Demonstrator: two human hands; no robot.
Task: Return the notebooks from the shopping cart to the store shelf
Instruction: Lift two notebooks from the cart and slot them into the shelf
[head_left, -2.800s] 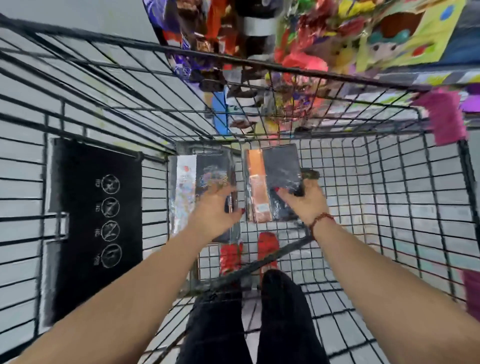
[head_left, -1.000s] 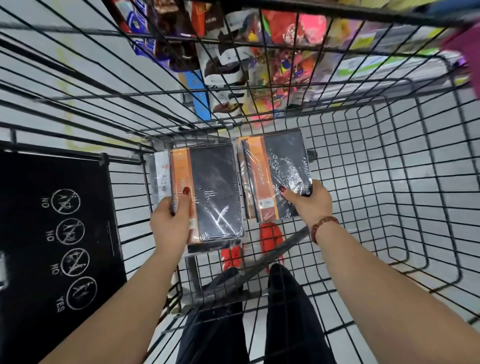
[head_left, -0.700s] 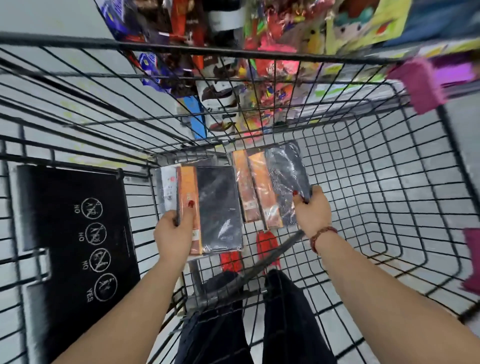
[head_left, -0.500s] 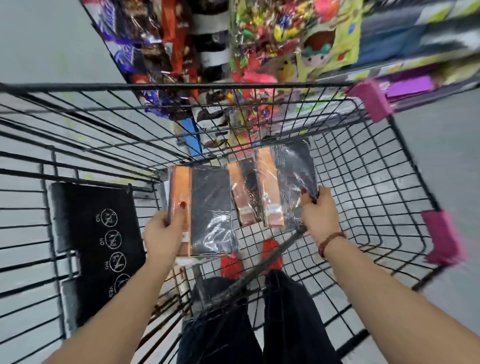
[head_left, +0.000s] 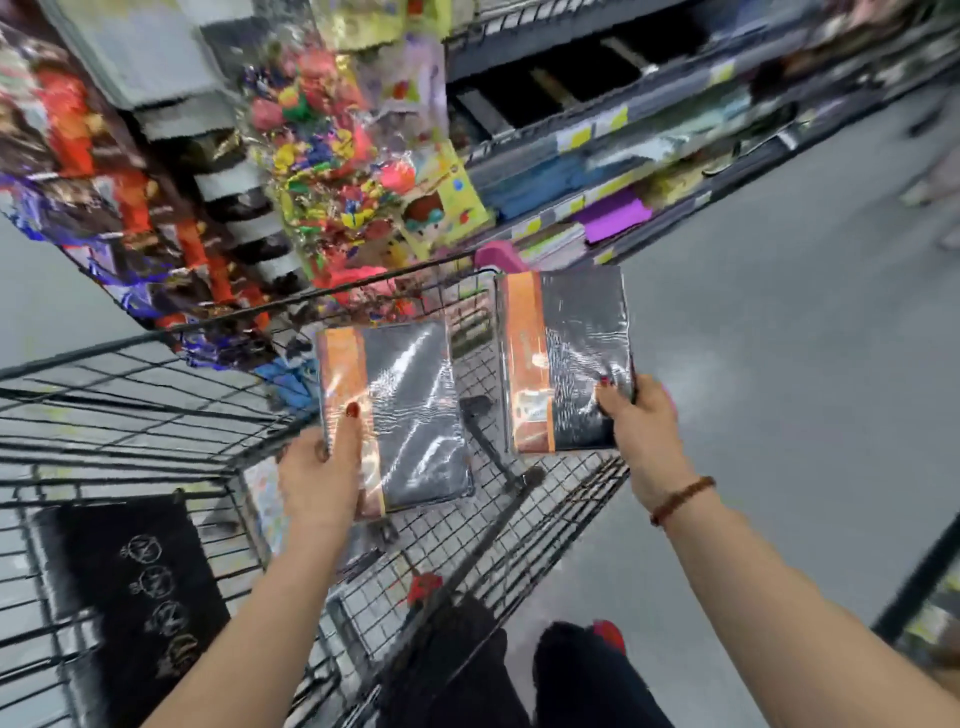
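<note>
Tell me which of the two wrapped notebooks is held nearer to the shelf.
The notebook in the right hand: it is by the cart's far corner, while the notebook in the left hand hangs lower over the cart.

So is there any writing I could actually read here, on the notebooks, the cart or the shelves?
None reads clearly.
Black cart panel: four round symbols, captions blurred.
Left notebook, right notebook: print on orange bands too blurred.
Shelf price tags: too small.

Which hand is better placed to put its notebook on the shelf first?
Probably the right hand: the right notebook is at the cart rim, nearer the shelf. The left hand holds the left notebook over the cart.
</note>
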